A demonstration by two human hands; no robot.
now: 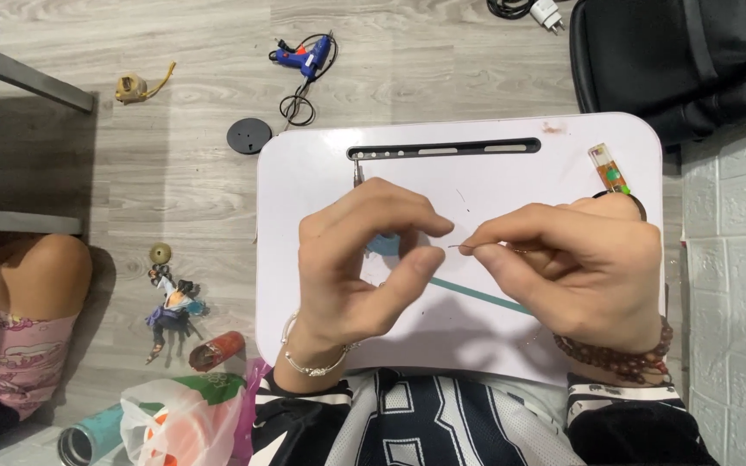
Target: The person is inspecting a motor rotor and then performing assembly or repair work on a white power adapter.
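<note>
- A thin, dark needle [458, 248], short and nearly level, sits above the middle of a white lap table [511, 155].
- The right hand [576, 263] pinches the needle between thumb and forefinger.
- The left hand [364, 259] curls, thumb and forefinger pressed together just beside the needle's tip; what they pinch cannot be made out.
- A teal strip [477, 294] lies slanted on the table under the hands.

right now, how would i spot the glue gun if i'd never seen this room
Start from the white lap table under the two hands and look past its far left corner to the grey wood-look floor. There lies the glue gun, beyond the round black disc. It is the only bright blue thing on the floor, with a black cord looped beside it.
</note>
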